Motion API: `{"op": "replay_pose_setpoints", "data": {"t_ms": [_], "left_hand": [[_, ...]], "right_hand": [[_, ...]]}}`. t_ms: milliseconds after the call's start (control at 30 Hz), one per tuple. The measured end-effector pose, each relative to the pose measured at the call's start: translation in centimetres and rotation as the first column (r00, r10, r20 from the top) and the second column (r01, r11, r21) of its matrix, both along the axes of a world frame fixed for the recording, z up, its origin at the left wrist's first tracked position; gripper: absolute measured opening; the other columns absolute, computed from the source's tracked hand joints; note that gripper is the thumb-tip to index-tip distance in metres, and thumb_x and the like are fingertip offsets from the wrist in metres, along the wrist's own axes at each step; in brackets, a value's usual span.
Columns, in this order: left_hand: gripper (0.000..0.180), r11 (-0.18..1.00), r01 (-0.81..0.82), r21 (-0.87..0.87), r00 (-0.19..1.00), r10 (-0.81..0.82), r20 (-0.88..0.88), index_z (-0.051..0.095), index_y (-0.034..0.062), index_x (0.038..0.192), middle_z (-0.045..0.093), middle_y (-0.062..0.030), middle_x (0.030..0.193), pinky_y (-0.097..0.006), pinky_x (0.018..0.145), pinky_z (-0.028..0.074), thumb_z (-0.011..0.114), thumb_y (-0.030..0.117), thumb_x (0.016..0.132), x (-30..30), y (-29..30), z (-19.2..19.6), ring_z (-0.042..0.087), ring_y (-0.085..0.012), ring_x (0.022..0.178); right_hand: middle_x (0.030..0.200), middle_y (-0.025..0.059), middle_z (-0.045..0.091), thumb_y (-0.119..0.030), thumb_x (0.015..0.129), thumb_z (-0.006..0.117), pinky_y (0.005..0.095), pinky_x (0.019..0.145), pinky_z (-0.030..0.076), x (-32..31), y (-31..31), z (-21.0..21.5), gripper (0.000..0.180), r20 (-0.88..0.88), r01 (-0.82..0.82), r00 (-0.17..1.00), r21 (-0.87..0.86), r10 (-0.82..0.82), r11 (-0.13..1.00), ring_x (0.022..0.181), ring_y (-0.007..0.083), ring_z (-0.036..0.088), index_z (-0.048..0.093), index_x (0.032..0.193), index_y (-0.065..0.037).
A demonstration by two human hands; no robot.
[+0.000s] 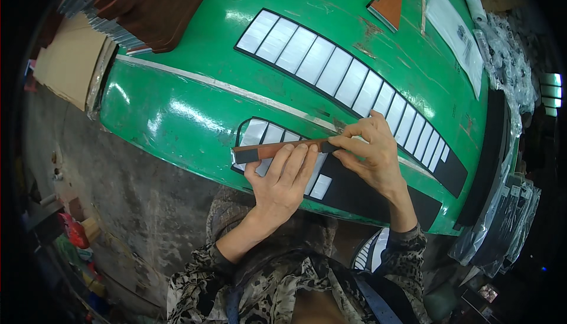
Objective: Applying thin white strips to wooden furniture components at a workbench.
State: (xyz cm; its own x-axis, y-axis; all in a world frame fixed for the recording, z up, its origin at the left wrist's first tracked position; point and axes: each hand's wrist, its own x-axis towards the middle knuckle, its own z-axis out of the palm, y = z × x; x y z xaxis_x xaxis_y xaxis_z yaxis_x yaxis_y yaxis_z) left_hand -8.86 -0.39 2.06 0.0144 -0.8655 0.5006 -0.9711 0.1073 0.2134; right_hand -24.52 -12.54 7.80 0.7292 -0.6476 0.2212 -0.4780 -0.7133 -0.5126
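Note:
My left hand (282, 176) grips a narrow brown wood-look piece (276, 150) from below, fingers across its side. A black patch (247, 156) covers the piece's left end. At its right end my right hand (373, 154) pinches a small black pad (326, 146) between thumb and fingertips; whether the pad is stuck down I cannot tell. Under both hands lies a black sheet (384, 197) with white rectangles at its left part, the hands hiding some of them. Beyond, a longer curved black sheet (453, 176) carries a row of several white rectangles.
A green table (189, 141) with a pale strip (218, 88) across it bears everything. Stacked brown pieces (136, 5) stand at the far left beside cardboard (68, 58). One loose brown piece (387, 6) lies at the back. Clear plastic bags (505, 52) crowd the right edge.

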Motion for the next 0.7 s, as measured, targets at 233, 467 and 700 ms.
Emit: {"op": "replay_pose_setpoints", "data": {"t_ms": [233,467,700], "left_hand": [[0.043,1.000,0.005,0.005,1.000,-0.005,-0.009,0.063,0.0146,0.115,0.052,0.0015,0.117,-0.046,0.088,0.027,0.063,0.011,0.072,0.0,0.0,-0.1,0.046,-0.0161,0.110],[0.043,1.000,0.001,0.009,1.000,-0.001,-0.005,0.063,0.0146,0.115,0.051,0.0014,0.117,-0.046,0.087,0.027,0.063,0.010,0.072,0.0,0.1,0.0,0.046,-0.0163,0.111],[0.037,1.000,-0.012,0.004,1.000,0.012,-0.017,0.064,0.0147,0.112,0.052,0.0021,0.116,-0.047,0.087,0.028,0.062,0.014,0.076,-0.2,0.1,0.0,0.047,-0.0145,0.110]], "right_hand": [[0.084,-0.0031,0.058,-0.012,0.062,0.079,0.0548,0.089,0.041,0.0,0.0,-0.2,0.030,0.001,-0.005,1.000,0.008,0.005,1.000,0.079,0.0191,0.054,0.070,0.091,-0.015],[0.084,-0.0031,0.058,-0.013,0.062,0.079,0.0562,0.091,0.041,0.0,0.0,-0.4,0.030,0.002,-0.007,1.000,0.005,0.007,1.000,0.081,0.0192,0.055,0.070,0.091,-0.016],[0.083,0.0003,0.058,-0.005,0.058,0.079,0.0472,0.084,0.040,-0.2,0.0,-1.1,0.034,0.065,-0.011,0.998,0.099,0.004,0.995,0.081,0.0211,0.054,0.070,0.090,-0.011]]}}
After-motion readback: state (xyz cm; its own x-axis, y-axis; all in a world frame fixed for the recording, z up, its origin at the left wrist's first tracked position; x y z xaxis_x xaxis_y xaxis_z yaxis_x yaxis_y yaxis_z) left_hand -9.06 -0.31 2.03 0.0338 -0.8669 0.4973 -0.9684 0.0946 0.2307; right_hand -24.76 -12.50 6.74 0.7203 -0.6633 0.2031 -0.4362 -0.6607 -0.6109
